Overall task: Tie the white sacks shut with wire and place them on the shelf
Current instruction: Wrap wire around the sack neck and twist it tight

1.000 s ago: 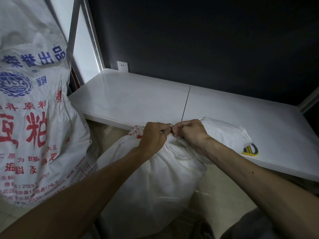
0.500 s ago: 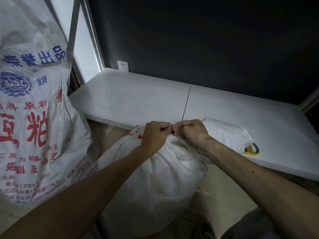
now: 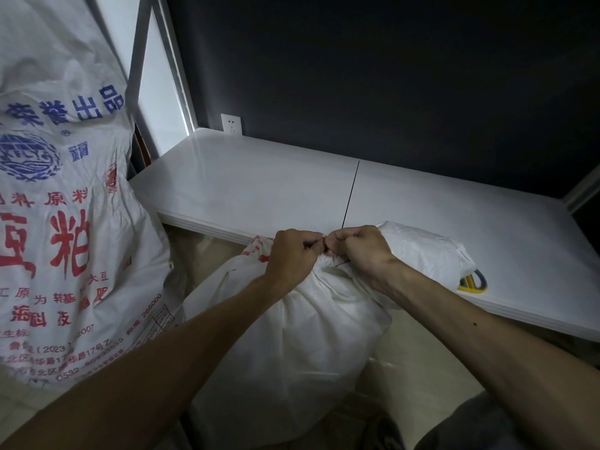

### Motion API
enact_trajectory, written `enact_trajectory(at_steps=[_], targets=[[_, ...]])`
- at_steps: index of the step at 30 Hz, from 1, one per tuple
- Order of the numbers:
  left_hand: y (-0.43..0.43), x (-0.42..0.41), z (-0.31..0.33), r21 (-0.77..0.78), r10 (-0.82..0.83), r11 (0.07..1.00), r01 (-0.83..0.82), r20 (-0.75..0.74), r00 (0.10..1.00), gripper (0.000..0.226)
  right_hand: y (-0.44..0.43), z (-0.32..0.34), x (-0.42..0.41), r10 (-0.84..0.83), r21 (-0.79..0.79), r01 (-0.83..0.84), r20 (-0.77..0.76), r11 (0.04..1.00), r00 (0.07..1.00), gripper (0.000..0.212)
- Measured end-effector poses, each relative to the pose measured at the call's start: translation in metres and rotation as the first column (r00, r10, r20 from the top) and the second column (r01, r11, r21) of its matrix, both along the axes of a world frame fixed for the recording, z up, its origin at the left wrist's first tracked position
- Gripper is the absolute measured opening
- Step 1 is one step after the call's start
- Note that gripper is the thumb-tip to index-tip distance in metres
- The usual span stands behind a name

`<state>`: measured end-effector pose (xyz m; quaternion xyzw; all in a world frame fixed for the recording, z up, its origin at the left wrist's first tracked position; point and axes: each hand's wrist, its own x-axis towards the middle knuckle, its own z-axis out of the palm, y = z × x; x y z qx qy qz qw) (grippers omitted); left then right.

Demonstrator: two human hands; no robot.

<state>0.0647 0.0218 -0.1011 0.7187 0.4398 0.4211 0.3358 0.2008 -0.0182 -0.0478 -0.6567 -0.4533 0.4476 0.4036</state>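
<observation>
**Q:** How is the twist best made?
**A:** The wire point(image 3: 339, 264) should be drawn snug round the gathered neck, then twisted without slack.
**Q:** Pose?
**A:** The left hand point(image 3: 293, 254), at 9 o'clock of the neck, and the right hand point(image 3: 363, 251), at 3 o'clock, are curled, fingertips pinched, seemingly on the wire. The white sack point(image 3: 292, 336) is leaned against the shelf point(image 3: 259, 177) at 12 o'clock
</observation>
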Motion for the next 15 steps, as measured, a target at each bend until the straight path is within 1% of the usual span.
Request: enact_trajectory(at_steps=[10,15], targets=[[0.0028,-0.0001,-0.0056,0.017,-0.014,1.000,0.015,-0.081,0.997,0.016,-0.0036,0.0023,-0.0040,-0.064,0.005,0.064,0.038,0.998,0.997,0.019],[0.0002,-0.0002,-0.0019,0.041,0.004,0.999,0.000,-0.093,0.996,0.016,-0.0024,-0.0007,-0.0051,-0.096,0.040,0.098,-0.045,0.994,0.994,0.016]])
